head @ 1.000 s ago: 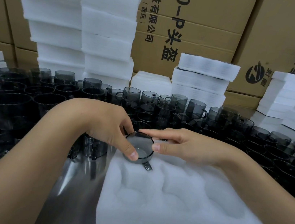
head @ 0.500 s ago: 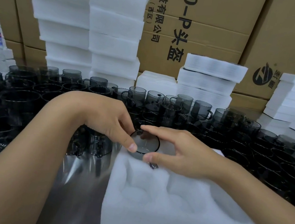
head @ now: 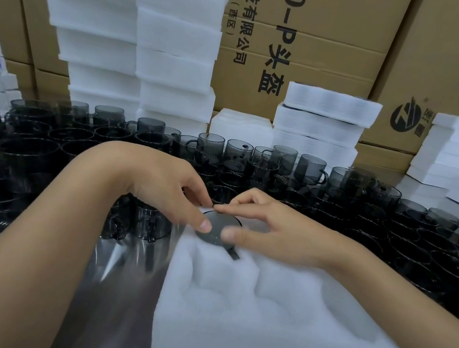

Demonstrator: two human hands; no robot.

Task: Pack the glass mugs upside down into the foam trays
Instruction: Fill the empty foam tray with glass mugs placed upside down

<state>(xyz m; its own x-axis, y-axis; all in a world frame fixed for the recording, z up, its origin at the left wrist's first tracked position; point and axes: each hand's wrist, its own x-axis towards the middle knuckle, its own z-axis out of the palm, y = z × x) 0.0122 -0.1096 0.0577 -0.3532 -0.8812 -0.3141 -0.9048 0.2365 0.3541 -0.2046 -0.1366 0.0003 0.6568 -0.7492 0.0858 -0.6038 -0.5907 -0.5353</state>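
Cardboard boxes (head: 317, 24) are walling off the back, and tall foam stacks (head: 175, 48) are rising in front of them, closing the far side. Smooth, shiny metal table (head: 125, 277) is showing to the left of your work and along the near edge. Rows of other mugs (head: 268, 164), smoky grey glass, round and upright, are crowding the table from left to right and pressing close to the far edge of the foam tray (head: 274, 327). That tray is lying white and soft, with rounded pockets moulded into it; the near and right pockets are sitting open.

You are holding the mug (head: 216, 229) upside down in the far left pocket, its flat round base facing up and its handle (head: 233, 253) pointing toward you in a slot. Your left hand (head: 162, 182) is pinching the base rim between thumb and forefinger, the other fingers curled. Your right hand (head: 270, 229) is pinching it likewise from the other side, and the two forefingers are meeting at the far rim.
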